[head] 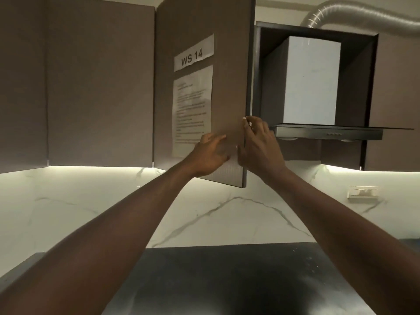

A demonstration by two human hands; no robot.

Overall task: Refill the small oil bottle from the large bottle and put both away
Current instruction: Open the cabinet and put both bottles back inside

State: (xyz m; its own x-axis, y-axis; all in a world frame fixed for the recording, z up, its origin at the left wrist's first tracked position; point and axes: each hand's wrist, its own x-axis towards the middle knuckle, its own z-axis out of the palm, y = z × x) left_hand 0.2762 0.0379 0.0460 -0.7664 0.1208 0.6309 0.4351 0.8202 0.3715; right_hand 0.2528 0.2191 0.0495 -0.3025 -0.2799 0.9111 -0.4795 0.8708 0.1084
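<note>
Both arms are reaching upward to the door [227,64] of a wall cabinet, which is standing ajar with its free edge swung out toward the camera. The right hand [259,144] is clamping that free edge low down, with its fingers curling round it from the hood [327,133] side. The left hand [212,153] is lying against the door's front face just beside the edge, below a printed sheet [193,110] and a label [193,53] reading "WS 14". Its fingers are blurring slightly but are holding nothing that shows. The two hands are sitting close together with the edge running between them. Neither the small bottle nor the large bottle is showing anywhere in view. The cabinet interior is hiding behind the door, and the dark table [227,280] below is showing no bottle in its visible part. The governing relation is the door's free edge. Its long axis is running vertically, the hinge line is lying to the left, and the right hand is the nearer one and is already holding it. Any swing is therefore likely to be driven by the right hand, with the left hand steadying the panel. Whether the door is being opened to fetch a bottle or closed after stowing cannot be determined here. The main risk is judged to be fingers catching between door and frame.
</note>
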